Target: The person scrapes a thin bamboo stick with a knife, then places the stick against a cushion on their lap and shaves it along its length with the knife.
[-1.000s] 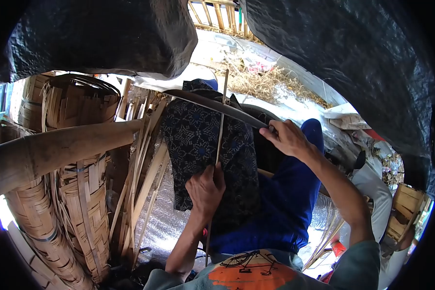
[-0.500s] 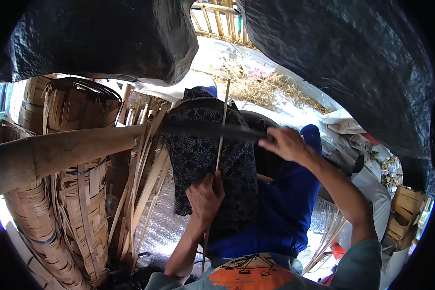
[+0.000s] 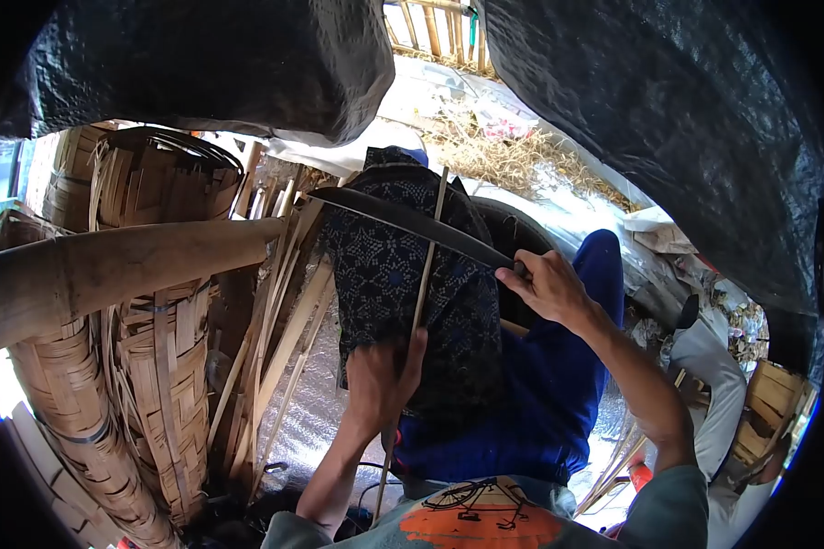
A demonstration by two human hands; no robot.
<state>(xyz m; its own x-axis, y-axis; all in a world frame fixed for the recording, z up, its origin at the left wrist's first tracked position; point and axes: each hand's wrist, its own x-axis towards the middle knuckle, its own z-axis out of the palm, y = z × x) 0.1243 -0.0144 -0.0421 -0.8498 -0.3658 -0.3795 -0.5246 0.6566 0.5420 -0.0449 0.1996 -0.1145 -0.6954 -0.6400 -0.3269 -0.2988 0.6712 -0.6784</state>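
My right hand (image 3: 551,291) grips the handle of a long dark-bladed knife (image 3: 403,218). The blade points to the upper left and lies across a thin bamboo strip (image 3: 429,245); whether the two touch I cannot tell. Closed around the lower part of that strip is my left hand (image 3: 382,380), somewhat blurred. The strip runs lengthwise over a dark patterned cloth (image 3: 375,274) spread on my lap, and its lower end passes beside my shirt.
Tall woven bamboo baskets (image 3: 169,384) stand at the left, with a thick bamboo pole (image 3: 137,267) jutting across them. Split bamboo strips (image 3: 293,320) lean beside the cloth. Black plastic sheeting (image 3: 668,110) hangs overhead. At the right sits another person, whose pale trouser leg (image 3: 710,375) shows.
The knife has gone from blurred and nearly level to sharp and slanted, its tip higher and its handle slightly lower. My left hand is blurred now and still on the strip. The view has shifted slightly.
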